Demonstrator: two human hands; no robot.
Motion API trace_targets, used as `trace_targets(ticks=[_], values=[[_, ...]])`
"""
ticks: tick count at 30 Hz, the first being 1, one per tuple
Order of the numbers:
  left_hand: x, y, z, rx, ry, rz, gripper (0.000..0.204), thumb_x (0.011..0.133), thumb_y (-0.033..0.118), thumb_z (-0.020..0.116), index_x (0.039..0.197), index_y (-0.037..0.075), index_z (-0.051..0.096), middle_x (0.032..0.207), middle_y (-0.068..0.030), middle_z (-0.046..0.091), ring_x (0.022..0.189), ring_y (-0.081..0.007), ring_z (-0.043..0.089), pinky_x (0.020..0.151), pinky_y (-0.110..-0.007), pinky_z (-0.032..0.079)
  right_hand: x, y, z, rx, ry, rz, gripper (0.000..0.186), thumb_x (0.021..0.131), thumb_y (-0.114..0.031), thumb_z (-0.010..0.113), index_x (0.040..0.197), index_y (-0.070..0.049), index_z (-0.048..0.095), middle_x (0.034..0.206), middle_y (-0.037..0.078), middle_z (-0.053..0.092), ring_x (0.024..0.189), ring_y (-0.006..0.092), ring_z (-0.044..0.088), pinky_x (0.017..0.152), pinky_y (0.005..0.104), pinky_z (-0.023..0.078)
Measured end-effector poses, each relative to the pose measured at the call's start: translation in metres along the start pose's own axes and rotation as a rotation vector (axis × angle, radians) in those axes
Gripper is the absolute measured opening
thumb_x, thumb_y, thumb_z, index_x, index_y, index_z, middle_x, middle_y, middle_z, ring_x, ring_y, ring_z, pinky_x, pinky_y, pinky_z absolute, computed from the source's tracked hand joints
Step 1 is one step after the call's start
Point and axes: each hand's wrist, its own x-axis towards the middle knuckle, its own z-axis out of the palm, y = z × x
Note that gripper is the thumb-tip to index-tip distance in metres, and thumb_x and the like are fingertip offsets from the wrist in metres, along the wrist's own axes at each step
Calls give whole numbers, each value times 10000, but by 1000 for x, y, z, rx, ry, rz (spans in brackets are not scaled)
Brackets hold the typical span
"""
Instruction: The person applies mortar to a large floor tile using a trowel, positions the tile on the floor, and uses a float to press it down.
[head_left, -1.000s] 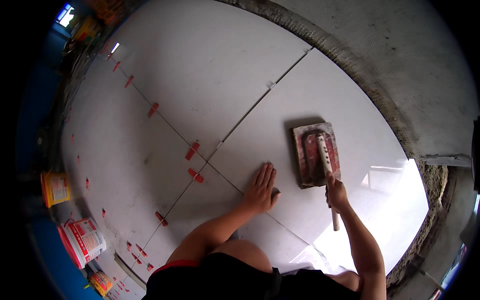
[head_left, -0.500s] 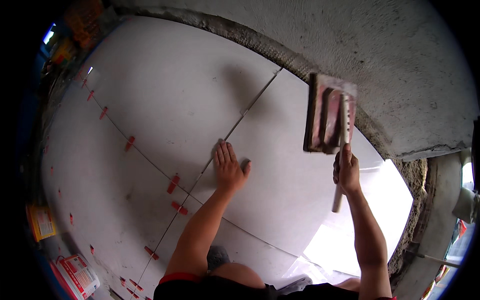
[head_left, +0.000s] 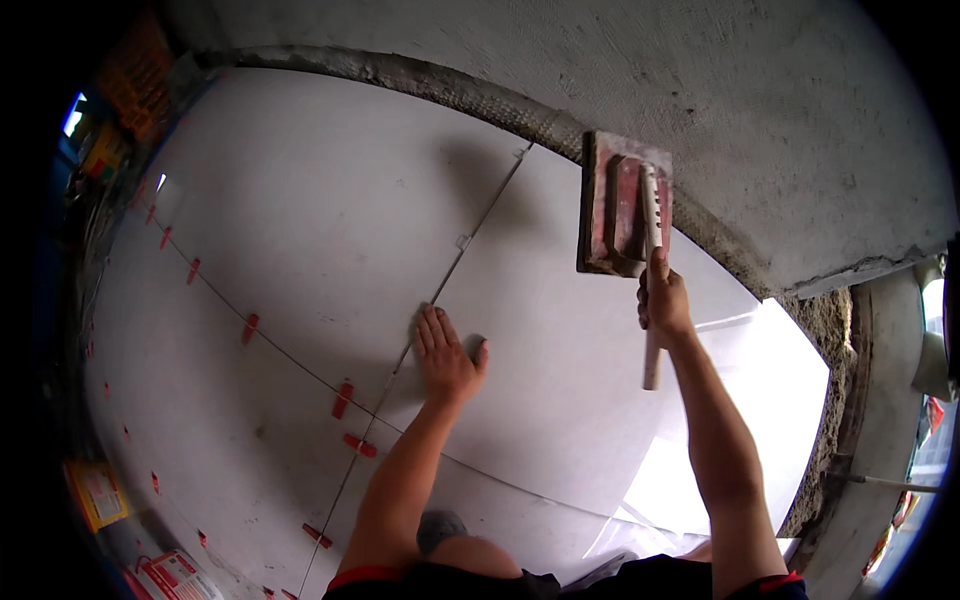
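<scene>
Large pale tiles (head_left: 560, 350) lie side by side with narrow joints between them. My left hand (head_left: 449, 362) rests flat on one tile, fingers spread, its fingertips close to the joint. My right hand (head_left: 665, 300) is wrapped round a long pale handle with a row of holes, part of a red rectangular float (head_left: 627, 215). The float's head is over the tile's far edge, by the rough wall; whether it touches the tile I cannot tell. Small white clips (head_left: 463, 241) stick up in the joint beyond my left hand. Red wedges (head_left: 343, 400) sit along the other joints.
A rough grey wall (head_left: 700, 90) borders the far side, with a strip of coarse mortar at its foot. On the left stand a yellow container (head_left: 97, 495) and a white-and-red bucket (head_left: 178, 577). Bright light falls on the tile at right, beside a ledge (head_left: 875, 400).
The view has shifted a little. My right hand has carried the float slightly farther away toward the wall. My left hand stays at the same place on the tile.
</scene>
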Motion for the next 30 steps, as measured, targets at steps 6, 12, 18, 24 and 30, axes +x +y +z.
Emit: trace_targets(ticks=[6,12,18,24,30], values=[[6,21,3,-1,-12,24,977,941,598,455,1516,-140,176,1613,-298,140,1510,-403,138,1238,-489,89,-1,111,13,-237,-6,241,647,980,-682,391,657,-125,447,516,11,422,360,150,403,348,340,355],[5,-14,19,112,106,90,938,962,617,404,1499,-135,247,1583,-313,225,1491,-418,201,1228,-505,142,-15,13,-96,-343,-145,138,601,1029,-597,384,752,-76,498,579,-4,440,436,108,395,411,308,365],[-6,7,19,133,180,149,904,983,606,383,1486,-137,271,1573,-311,243,1475,-416,233,1215,-501,168,-114,151,-202,-204,408,30,644,1015,-636,345,736,-69,467,550,12,437,416,128,440,385,313,390],[7,-11,44,311,137,209,865,1008,581,346,1477,-143,277,1562,-317,260,1468,-427,243,1214,-495,170,-230,246,-246,-277,299,453,847,1001,-683,277,775,63,609,538,120,526,487,260,593,491,410,516],[63,32,-5,742,-453,62,888,997,624,357,1467,-129,327,1528,-297,351,1447,-423,288,1180,-508,246,-270,262,-238,202,363,395,775,993,-687,323,702,0,532,583,94,520,478,229,546,460,384,480]])
